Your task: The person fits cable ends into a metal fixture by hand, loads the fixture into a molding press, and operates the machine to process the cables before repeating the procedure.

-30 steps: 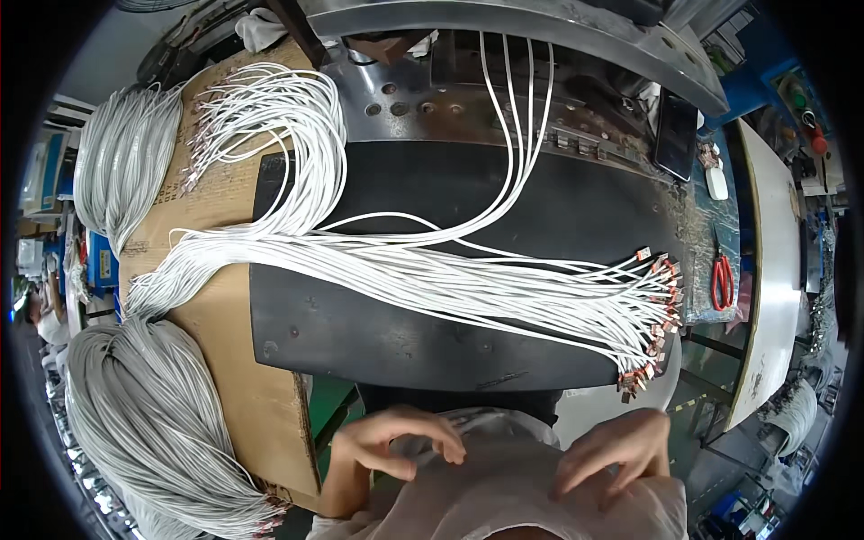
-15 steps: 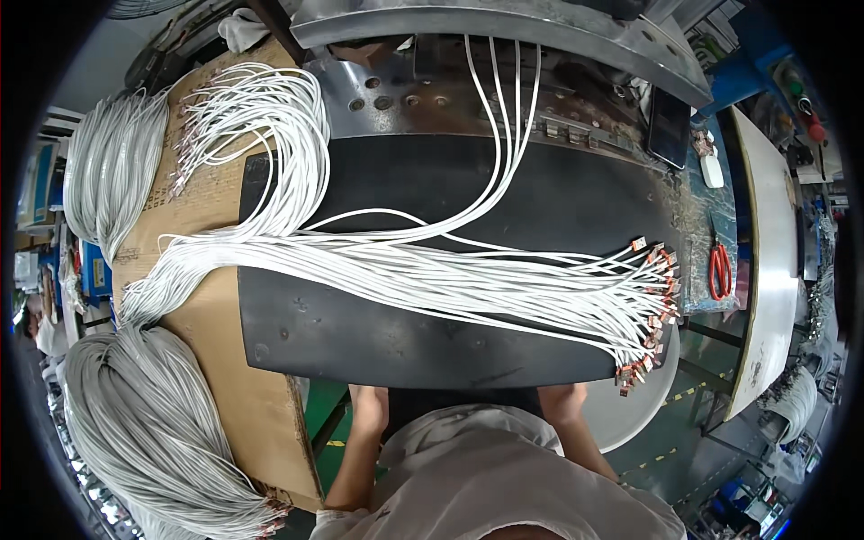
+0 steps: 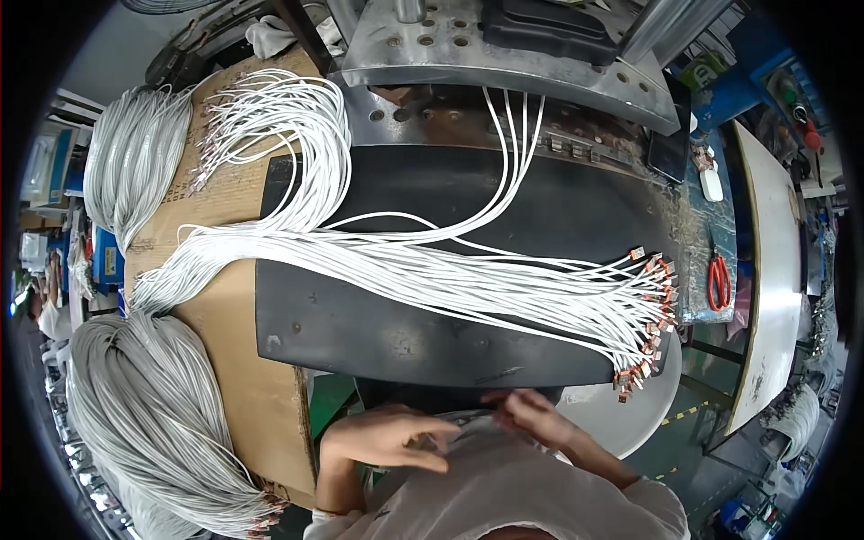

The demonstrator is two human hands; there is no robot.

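The left hand (image 3: 396, 439) is half-open, apparently empty; the right hand (image 3: 537, 418) is too blurred to tell. Beyond, white cables (image 3: 450, 281) lie lengthwise, probably against tangling, plugs (image 3: 668, 293) near the table (image 3: 360, 344)'s right edge.

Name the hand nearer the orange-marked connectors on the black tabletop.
Right. The right hand is lower and left of the connectors; the left hand is farther left.

To me, viewing remotely, the white cables (image 3: 432, 277) look like smooth plastic with a soft gloss, their plugs (image 3: 638, 255) tipped in shiny metal. I see a scuffed, matt black bench (image 3: 378, 337), dull brown cardboard (image 3: 238, 315), worn grey metal on the drilled plate (image 3: 423, 65), and a matt cloth shirt (image 3: 504, 486).
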